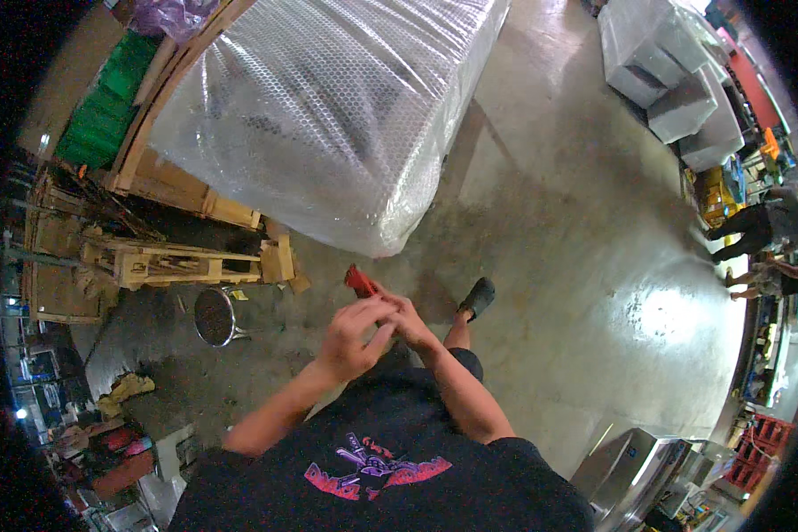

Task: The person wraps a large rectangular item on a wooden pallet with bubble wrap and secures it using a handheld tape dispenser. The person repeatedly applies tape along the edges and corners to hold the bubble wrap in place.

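Concrete floor (559, 266): red object (359, 281) held between curled left hand (355, 339) and partly hidden right hand (410, 325); individual grips could not be told; two-handed steadying was judged advisable.

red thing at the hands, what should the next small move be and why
Perhaps ease the left hand back slightly from the right hand: they overlap at the near end of the red object, hiding which one grips it, while its far end sticks out toward the bubble-wrapped load.
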`<control>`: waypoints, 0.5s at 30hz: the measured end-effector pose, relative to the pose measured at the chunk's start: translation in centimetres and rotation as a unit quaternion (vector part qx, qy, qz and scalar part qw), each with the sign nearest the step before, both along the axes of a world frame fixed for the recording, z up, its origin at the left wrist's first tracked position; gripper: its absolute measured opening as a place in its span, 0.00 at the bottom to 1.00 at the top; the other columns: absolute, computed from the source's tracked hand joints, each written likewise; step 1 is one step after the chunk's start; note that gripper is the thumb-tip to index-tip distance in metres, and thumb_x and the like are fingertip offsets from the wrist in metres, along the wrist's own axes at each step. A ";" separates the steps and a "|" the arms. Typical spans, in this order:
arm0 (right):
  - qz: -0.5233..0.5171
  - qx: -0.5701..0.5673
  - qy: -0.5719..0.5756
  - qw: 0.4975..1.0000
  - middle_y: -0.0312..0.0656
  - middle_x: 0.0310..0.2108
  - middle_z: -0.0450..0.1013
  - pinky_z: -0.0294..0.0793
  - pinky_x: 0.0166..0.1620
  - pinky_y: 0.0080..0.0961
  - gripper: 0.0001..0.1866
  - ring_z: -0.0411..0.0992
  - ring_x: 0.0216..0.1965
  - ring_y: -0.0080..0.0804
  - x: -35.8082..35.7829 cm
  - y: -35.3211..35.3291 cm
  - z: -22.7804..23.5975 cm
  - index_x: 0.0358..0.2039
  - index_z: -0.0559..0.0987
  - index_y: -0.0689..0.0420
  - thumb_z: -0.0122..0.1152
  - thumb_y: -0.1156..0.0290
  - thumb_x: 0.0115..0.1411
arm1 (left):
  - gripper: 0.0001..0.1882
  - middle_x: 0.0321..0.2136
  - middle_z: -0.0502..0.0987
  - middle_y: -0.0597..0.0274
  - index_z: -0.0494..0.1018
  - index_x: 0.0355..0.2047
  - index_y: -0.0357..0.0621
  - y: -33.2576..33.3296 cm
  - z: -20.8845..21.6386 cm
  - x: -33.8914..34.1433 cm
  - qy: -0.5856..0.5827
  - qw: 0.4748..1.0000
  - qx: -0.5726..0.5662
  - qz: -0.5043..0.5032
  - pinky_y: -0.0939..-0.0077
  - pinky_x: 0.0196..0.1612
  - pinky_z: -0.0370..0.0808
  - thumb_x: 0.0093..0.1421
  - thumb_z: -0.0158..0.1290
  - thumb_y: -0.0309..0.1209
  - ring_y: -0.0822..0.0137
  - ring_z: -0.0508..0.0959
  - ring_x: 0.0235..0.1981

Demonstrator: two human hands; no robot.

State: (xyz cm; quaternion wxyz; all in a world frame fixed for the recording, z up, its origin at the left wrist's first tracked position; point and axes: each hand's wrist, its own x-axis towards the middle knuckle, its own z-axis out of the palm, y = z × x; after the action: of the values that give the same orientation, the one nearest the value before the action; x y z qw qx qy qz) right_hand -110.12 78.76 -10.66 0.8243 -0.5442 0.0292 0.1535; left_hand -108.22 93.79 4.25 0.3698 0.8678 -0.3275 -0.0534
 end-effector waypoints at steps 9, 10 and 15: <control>0.022 -0.140 -0.116 0.983 0.37 0.40 0.79 0.75 0.45 0.32 0.20 0.74 0.41 0.29 6.5 3.5 2.0 0.44 0.80 0.61 0.68 0.63 0.54 | 0.24 0.56 0.74 0.47 0.77 0.50 0.41 -5.5 -8.5 15.2 0.149 0.892 0.414 -0.104 0.51 0.61 0.67 0.65 0.47 0.46 0.48 0.73 0.58; 0.175 -0.252 -0.152 0.939 0.41 0.44 0.79 0.73 0.49 0.35 0.22 0.75 0.44 0.34 6.7 4.9 2.5 0.47 0.80 0.58 0.67 0.61 0.54 | 0.24 0.57 0.74 0.49 0.77 0.52 0.46 -5.2 -8.6 15.3 0.179 0.890 0.406 -0.102 0.53 0.63 0.65 0.65 0.45 0.47 0.46 0.72 0.59; 0.264 -0.364 -0.232 0.862 0.41 0.49 0.79 0.72 0.55 0.35 0.26 0.76 0.48 0.35 5.6 13.3 1.0 0.52 0.79 0.54 0.66 0.54 0.55 | 0.22 0.53 0.76 0.48 0.78 0.51 0.51 1.1 -6.6 16.8 0.022 0.932 0.362 -0.014 0.54 0.58 0.71 0.64 0.47 0.47 0.47 0.76 0.54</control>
State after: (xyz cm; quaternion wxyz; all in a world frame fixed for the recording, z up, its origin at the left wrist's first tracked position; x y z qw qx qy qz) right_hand -104.47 92.08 -9.64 0.4786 -0.8129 -0.2543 0.2130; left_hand -91.39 94.91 -2.37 0.0373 0.9369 -0.2897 -0.1921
